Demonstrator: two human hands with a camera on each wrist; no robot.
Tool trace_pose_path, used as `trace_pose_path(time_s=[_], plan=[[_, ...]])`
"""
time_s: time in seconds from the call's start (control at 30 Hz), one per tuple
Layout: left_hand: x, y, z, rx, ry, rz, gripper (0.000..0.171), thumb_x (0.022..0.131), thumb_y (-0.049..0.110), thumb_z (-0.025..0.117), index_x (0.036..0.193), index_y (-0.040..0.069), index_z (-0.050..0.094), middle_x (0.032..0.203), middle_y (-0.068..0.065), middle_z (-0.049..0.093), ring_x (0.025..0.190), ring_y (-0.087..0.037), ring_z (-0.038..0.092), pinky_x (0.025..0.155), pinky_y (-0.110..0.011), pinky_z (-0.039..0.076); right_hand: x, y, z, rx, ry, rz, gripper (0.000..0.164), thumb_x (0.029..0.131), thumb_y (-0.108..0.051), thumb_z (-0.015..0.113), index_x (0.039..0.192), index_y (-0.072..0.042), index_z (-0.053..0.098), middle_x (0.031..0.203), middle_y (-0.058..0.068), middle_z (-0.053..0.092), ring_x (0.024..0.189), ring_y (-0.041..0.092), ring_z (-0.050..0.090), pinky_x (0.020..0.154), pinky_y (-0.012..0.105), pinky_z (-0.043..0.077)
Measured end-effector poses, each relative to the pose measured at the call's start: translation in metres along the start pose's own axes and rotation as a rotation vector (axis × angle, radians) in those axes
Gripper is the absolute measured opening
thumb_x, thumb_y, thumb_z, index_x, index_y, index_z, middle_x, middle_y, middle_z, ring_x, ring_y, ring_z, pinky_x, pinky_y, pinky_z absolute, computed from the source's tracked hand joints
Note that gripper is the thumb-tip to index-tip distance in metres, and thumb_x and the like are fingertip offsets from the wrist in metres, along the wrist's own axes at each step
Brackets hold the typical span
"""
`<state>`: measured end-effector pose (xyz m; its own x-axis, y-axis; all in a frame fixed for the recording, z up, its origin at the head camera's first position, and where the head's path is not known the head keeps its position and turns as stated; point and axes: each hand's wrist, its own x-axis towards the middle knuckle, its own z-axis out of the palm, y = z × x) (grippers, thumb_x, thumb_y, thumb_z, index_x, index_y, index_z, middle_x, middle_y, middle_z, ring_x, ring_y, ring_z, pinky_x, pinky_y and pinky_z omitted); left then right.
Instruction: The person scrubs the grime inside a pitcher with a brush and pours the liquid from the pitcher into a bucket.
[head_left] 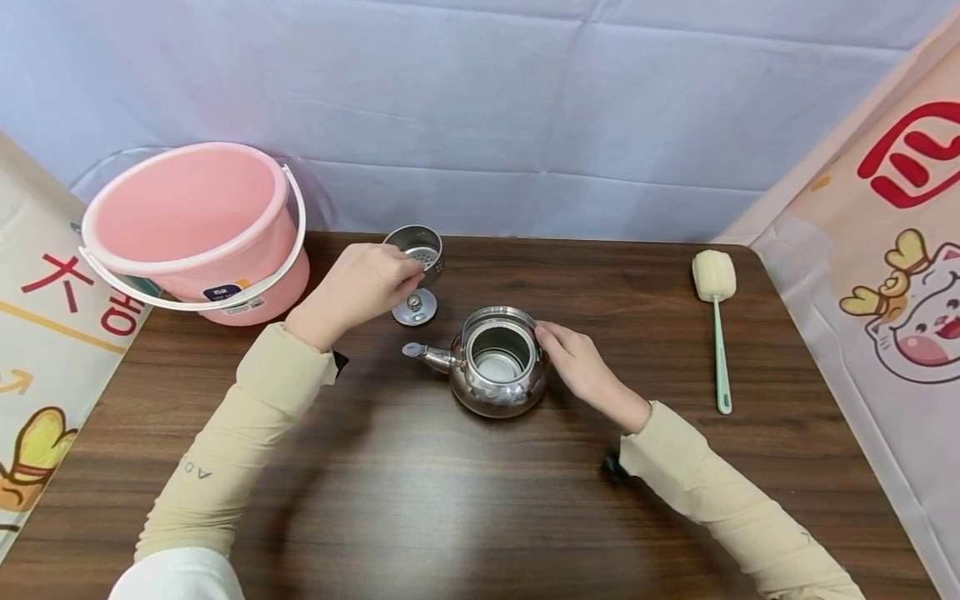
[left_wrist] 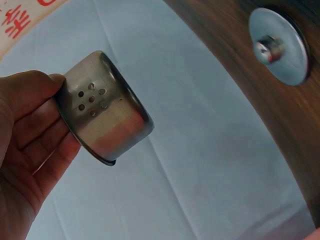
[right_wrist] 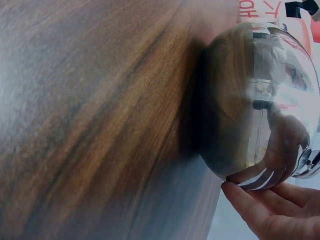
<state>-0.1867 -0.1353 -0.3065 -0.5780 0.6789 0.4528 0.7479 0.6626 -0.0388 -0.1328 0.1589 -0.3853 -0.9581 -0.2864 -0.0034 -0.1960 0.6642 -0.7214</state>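
My left hand (head_left: 366, 287) pinches the edge of a metal tea strainer (left_wrist: 102, 110) between thumb and fingers. Round holes pierce its base, and it is tilted above the table. In the head view, a round metal lid (head_left: 415, 307) with a knob lies just below the strainer. A shiny steel teapot (head_left: 495, 396) stands upright and lidless, its spout pointing left and its inside in sight. My right hand (head_left: 581, 367) rests against the right side of the teapot, and the right wrist view has its fingertips (right_wrist: 231, 190) on the curved wall.
A pink bucket (head_left: 296, 283) with a white handle stands at the table's back left. On the right lies a sponge brush (head_left: 714, 275) with a green handle. A pale cloth (head_left: 480, 117) hangs behind the dark wooden table (head_left: 450, 517).
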Motion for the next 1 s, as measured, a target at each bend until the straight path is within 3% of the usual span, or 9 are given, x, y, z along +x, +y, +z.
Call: trace_pose_path(time_s=[0.13, 0.43, 1.0], plan=[[-0.005, -0.006, 0.003, 0.010, -0.008, -0.029, 0.023, 0.076, 0.004, 0.061, 0.057, 0.012, 0.050, 0.053, 0.000, 0.049, 0.047, -0.021, 0.045, 0.044, -0.037, 0.038, 0.000, 0.000, 0.000, 0.001, 0.006, -0.005, 0.049, 0.098, -0.034, 0.031, 0.128, -0.001, 0.051, 0.121, 0.015, 0.056, 0.094, 0.024, 0.057, 0.089, 0.041, 0.042], [-0.018, -0.022, 0.011, 0.030, -0.020, -0.079, 0.018, 0.076, 0.004, 0.062, 0.061, 0.011, 0.055, 0.056, -0.001, 0.055, 0.049, -0.025, 0.051, 0.044, -0.040, 0.039, 0.001, 0.001, 0.001, -0.003, 0.013, -0.009, 0.048, 0.098, -0.033, 0.031, 0.127, 0.001, 0.050, 0.119, 0.016, 0.058, 0.086, 0.024, 0.058, 0.086, 0.041, 0.043], [-0.033, -0.033, 0.021, 0.061, -0.094, -0.138, 0.019, 0.074, 0.005, 0.063, 0.058, 0.011, 0.055, 0.052, -0.002, 0.051, 0.047, -0.028, 0.051, 0.043, -0.043, 0.039, 0.000, 0.001, 0.001, 0.003, 0.010, -0.002, 0.049, 0.098, -0.034, 0.030, 0.128, -0.001, 0.050, 0.118, 0.015, 0.058, 0.088, 0.024, 0.058, 0.087, 0.041, 0.043]])
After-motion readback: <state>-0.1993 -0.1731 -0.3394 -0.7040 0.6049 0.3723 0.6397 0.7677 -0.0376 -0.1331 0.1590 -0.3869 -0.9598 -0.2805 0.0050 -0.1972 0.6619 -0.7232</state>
